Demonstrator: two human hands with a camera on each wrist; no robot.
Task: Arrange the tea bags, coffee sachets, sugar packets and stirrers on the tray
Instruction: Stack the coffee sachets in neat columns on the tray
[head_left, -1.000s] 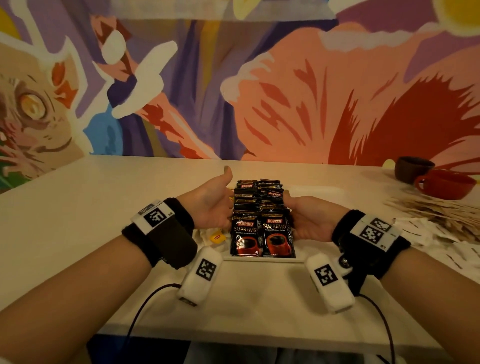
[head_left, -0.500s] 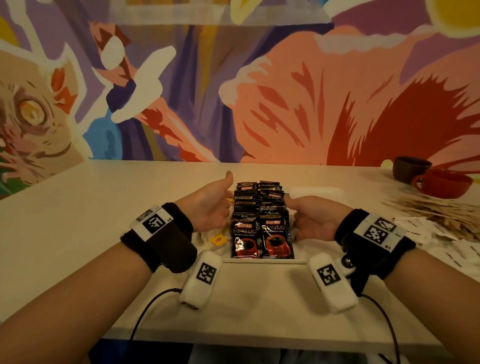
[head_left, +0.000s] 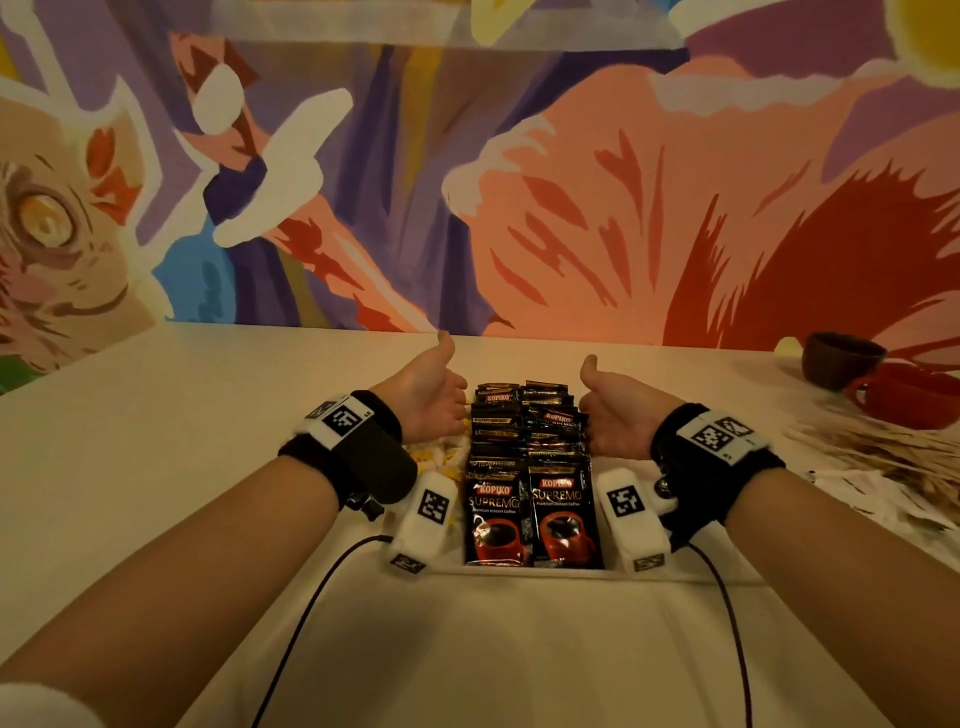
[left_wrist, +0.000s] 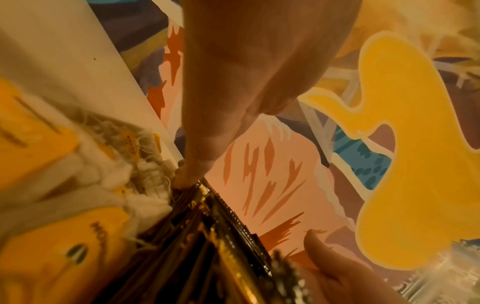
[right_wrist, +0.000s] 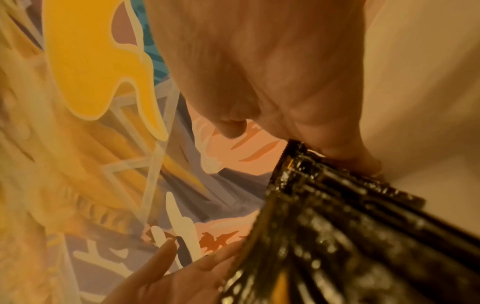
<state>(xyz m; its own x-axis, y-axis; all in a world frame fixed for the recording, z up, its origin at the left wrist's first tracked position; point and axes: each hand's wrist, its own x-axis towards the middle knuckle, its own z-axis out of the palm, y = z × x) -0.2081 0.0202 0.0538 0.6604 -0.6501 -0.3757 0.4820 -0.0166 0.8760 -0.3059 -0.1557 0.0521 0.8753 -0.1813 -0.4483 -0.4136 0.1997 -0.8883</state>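
Note:
Two rows of black coffee sachets (head_left: 532, 467) stand overlapped in the middle of the white tray (head_left: 535, 570). My left hand (head_left: 431, 402) lies along their left side and my right hand (head_left: 618, 415) along their right side, palms facing in and thumbs up. In the left wrist view straight fingers (left_wrist: 197, 164) touch the far edge of the sachets (left_wrist: 207, 246). In the right wrist view fingers (right_wrist: 345, 152) press the sachets (right_wrist: 363, 226) from the other side. Tea bags (head_left: 441, 460) with yellow tags (left_wrist: 52, 246) lie on the tray left of the sachets, partly under my left wrist.
Wooden stirrers (head_left: 857, 447) and white sugar packets (head_left: 883, 504) lie loose on the table at the right. Behind them stand a brown cup (head_left: 839, 358) and a red cup (head_left: 914, 395). A painted wall closes the table's far side.
Both hands stay at the sides of the sachet rows. The right thumb has lifted off the sachets and now points up. The sachets sit a little straighter.

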